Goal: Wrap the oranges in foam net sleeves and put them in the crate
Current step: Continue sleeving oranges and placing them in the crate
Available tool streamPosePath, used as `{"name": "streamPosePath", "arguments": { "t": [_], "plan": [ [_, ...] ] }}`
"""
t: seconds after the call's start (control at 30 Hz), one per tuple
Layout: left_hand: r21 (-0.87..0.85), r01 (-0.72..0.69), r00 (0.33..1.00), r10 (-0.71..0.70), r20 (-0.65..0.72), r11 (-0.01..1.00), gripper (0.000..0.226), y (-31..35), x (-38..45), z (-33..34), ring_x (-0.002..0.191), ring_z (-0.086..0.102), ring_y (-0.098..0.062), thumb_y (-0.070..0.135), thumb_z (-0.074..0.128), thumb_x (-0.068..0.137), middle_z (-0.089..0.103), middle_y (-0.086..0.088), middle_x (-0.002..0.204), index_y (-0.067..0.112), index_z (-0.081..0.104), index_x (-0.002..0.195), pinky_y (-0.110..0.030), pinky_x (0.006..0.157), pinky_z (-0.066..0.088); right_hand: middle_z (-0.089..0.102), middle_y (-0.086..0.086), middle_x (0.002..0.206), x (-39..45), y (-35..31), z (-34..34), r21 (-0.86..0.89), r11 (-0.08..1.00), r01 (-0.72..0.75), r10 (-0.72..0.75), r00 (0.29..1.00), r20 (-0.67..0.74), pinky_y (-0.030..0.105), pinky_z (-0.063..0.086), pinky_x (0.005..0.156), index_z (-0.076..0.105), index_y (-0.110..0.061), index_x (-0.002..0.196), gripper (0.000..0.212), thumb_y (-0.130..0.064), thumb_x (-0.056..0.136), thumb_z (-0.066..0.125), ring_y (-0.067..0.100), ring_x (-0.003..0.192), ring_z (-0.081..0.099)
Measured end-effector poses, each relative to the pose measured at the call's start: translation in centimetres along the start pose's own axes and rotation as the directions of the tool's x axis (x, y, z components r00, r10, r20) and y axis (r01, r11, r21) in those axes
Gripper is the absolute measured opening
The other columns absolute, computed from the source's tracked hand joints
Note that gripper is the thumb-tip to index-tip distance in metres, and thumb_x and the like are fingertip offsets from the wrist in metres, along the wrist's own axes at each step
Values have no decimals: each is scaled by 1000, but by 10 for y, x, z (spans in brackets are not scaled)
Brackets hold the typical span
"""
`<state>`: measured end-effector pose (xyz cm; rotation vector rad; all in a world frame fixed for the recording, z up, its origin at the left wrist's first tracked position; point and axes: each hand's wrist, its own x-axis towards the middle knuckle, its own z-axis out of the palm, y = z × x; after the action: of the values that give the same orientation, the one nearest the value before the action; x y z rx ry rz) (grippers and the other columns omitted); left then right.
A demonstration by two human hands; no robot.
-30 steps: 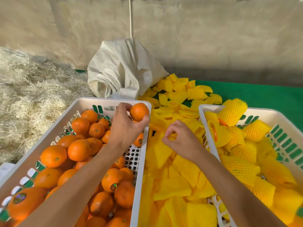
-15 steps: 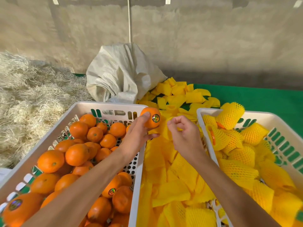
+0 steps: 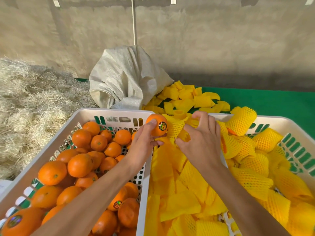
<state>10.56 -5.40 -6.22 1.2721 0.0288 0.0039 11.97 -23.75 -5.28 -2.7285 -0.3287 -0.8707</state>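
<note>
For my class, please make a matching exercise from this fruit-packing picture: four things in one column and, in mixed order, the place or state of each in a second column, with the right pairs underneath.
Things
1. stickered orange
2. foam net sleeve
3. white sack
4. left crate

Places or states
A. slumped against the wall behind the crates
B. filled with bare oranges
C. held in the left hand, over the crate's far corner
D. pinched in the right hand, right beside the orange

Pairs: 1-C, 2-D, 3-A, 4-B
</note>
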Motion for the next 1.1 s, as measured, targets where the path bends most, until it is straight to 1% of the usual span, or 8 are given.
{"name": "streamPosePath", "arguments": {
  "t": [0.1,0.23,0.4,0.57,0.67,0.83,1.0,1.1],
  "plan": [
    [1,3,1000,-3,-7,1000,65,1,0,-1,104,67,-29,62,63,85,73,-12,121,14,63,129,-34,74,52,20,1,168,-2,4,6,23,997,79,-81,990,111,56,25,120,73,-20,84,31,-51,80,74,29,153,20],
    [64,-17,999,20,-42,998,61,3,-4,4,95,68,-20,64,66,78,76,-4,105,15,68,115,-37,77,53,-1,-6,171,-4,3,14,94,994,53,-77,960,268,52,21,123,56,-23,88,44,-62,74,69,18,156,2],
    [243,-103,974,48,223,965,61,18,-24,11,138,54,-20,63,71,82,68,-3,137,10,78,109,-43,115,43,-23,1,168,-3,6,11,-17,1000,5,1,927,375,54,-2,124,55,-26,136,95,-88,64,56,22,155,-20],
    [341,-16,954,-88,288,940,39,21,-35,24,143,41,0,45,86,71,58,17,138,14,82,94,-19,81,57,-34,11,163,-7,5,8,-139,985,100,-32,905,424,63,-3,121,47,-22,139,95,-92,74,43,34,151,-28],
    [408,-8,950,-120,288,913,41,26,-29,16,138,49,-1,53,91,68,58,14,144,19,83,90,-21,86,56,-35,11,163,-7,0,7,-103,990,98,-44,898,439,63,-5,121,47,-22,139,98,-93,71,47,34,151,-30],
    [522,1,938,-181,294,853,49,33,-21,0,116,69,-11,60,78,71,75,8,121,23,83,103,-38,108,49,-24,6,167,-9,2,6,55,988,145,-155,907,393,62,-2,121,56,-21,123,83,-85,70,58,27,154,-24],
    [637,-38,978,-101,181,770,50,39,-20,-5,91,73,-12,69,80,65,79,3,93,26,82,91,-26,83,53,-8,0,171,-8,-3,3,78,987,143,-161,927,339,54,-6,124,64,-26,110,82,-88,57,52,15,155,-18],
    [675,-114,993,113,46,729,45,39,-21,-7,83,70,-17,62,86,66,75,0,88,24,78,88,-27,70,54,-2,-3,171,-1,-5,-4,12,997,82,-80,931,357,54,-10,123,63,-37,121,90,-95,54,45,14,155,-19]
  ]
}}
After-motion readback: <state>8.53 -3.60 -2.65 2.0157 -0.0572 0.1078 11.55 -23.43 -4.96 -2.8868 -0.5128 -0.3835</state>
